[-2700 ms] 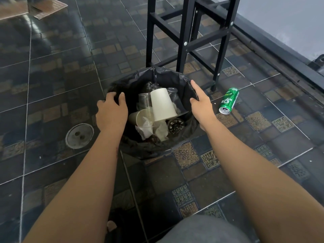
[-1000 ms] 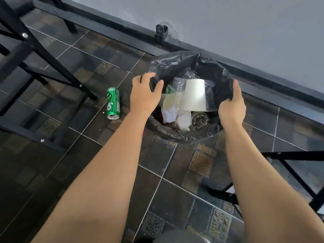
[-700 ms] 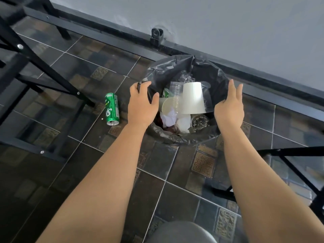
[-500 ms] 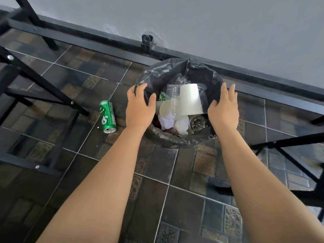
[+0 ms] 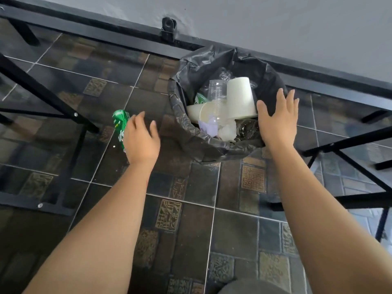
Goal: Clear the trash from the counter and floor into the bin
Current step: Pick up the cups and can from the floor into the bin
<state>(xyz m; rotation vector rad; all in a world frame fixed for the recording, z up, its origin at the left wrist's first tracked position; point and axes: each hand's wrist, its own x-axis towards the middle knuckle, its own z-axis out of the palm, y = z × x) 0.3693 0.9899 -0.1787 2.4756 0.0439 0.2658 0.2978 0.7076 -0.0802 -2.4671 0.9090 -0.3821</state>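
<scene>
Bin full | green can, lettering unreadable | both hands' fingers spread, empty

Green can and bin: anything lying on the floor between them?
Head view: only the left hand hangs over that stretch, overlapping the green can. The tiles toward the bin look bare.

Left hand: open, fingers spread, over a green can on the floor.
Right hand: open, palm down, at the bin rim.
Bin: black-lined, between the hands, holding cups.
</scene>
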